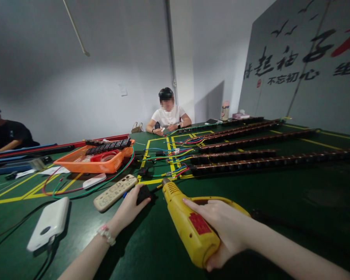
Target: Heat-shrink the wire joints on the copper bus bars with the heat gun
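Observation:
My right hand (221, 221) is closed around a yellow heat gun (181, 217) with a red label, its nozzle pointing away from me. In front of the nozzle runs a short yellow-and-black cable end (156, 188). My left hand (132, 204) grips a small black box-like connector (143, 194) from which that cable seems to come. A beige power strip (116, 193) lies just left of my left hand. Beyond the nozzle, coloured wires (179, 171) lead into long dark strips (251, 164) laid across the table.
An orange basket (90, 165) with parts stands at the left, red and green wires looping beside it. A white power bank (49, 223) with a cable lies front left. One person (169, 114) sits across the table, another (10, 132) at far left.

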`<state>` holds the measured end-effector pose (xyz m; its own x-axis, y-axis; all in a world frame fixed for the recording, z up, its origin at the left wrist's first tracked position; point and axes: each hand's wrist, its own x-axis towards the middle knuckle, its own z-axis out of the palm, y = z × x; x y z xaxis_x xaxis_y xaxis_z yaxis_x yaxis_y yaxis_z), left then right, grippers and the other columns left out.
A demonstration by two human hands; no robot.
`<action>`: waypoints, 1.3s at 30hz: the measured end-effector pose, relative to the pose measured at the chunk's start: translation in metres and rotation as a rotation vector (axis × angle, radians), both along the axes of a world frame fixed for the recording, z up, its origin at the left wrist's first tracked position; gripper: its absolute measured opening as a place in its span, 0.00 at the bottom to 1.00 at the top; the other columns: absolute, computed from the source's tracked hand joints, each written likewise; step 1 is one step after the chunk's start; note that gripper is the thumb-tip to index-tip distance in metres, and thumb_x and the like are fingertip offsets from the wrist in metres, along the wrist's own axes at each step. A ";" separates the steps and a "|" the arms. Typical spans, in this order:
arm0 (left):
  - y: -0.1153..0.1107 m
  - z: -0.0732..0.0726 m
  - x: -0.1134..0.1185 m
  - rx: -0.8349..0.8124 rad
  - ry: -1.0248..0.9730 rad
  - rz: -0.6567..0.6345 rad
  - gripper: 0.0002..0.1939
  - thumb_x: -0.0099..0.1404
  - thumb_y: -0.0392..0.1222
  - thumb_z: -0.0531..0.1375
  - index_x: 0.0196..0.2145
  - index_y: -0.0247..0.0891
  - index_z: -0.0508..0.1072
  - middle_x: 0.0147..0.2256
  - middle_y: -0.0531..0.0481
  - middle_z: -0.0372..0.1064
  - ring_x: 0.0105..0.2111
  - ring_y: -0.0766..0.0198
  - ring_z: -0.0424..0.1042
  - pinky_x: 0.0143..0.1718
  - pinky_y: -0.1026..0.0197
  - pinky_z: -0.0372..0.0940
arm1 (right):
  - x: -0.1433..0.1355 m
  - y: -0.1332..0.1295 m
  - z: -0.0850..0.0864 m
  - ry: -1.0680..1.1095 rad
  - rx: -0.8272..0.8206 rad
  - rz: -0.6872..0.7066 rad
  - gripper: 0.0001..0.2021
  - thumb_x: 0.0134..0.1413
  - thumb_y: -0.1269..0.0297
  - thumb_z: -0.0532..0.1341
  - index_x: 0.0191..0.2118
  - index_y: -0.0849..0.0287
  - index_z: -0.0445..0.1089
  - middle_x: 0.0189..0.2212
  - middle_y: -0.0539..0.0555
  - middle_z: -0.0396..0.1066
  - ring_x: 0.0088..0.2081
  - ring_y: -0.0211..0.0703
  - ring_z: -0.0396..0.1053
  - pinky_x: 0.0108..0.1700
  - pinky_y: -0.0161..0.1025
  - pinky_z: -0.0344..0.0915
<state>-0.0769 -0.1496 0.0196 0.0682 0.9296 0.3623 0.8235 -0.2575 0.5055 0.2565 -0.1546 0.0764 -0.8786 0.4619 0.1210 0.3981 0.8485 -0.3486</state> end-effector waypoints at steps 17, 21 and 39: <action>0.004 0.002 0.004 0.013 0.023 -0.014 0.22 0.59 0.48 0.56 0.49 0.40 0.60 0.45 0.44 0.67 0.46 0.55 0.67 0.47 0.51 0.61 | -0.031 -0.016 -0.009 0.033 0.046 0.085 0.58 0.30 0.38 0.64 0.65 0.63 0.39 0.42 0.61 0.70 0.37 0.54 0.69 0.44 0.45 0.57; 0.006 0.000 0.002 0.023 0.040 0.027 0.22 0.58 0.48 0.57 0.49 0.40 0.60 0.46 0.43 0.67 0.47 0.54 0.66 0.48 0.50 0.61 | -0.032 -0.016 -0.007 0.027 0.037 0.088 0.58 0.31 0.39 0.64 0.65 0.62 0.38 0.44 0.62 0.68 0.38 0.55 0.69 0.44 0.45 0.57; 0.006 -0.002 -0.001 0.066 0.047 0.091 0.21 0.60 0.49 0.55 0.49 0.38 0.60 0.45 0.42 0.66 0.47 0.52 0.65 0.48 0.47 0.60 | -0.025 0.008 0.003 -0.009 0.043 -0.065 0.59 0.30 0.40 0.64 0.65 0.63 0.36 0.46 0.63 0.68 0.41 0.58 0.68 0.44 0.46 0.57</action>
<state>-0.0778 -0.1435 0.0179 0.0030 0.9069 0.4213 0.8675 -0.2119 0.4500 0.2313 -0.1466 0.0796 -0.8482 0.5123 0.1345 0.4556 0.8351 -0.3083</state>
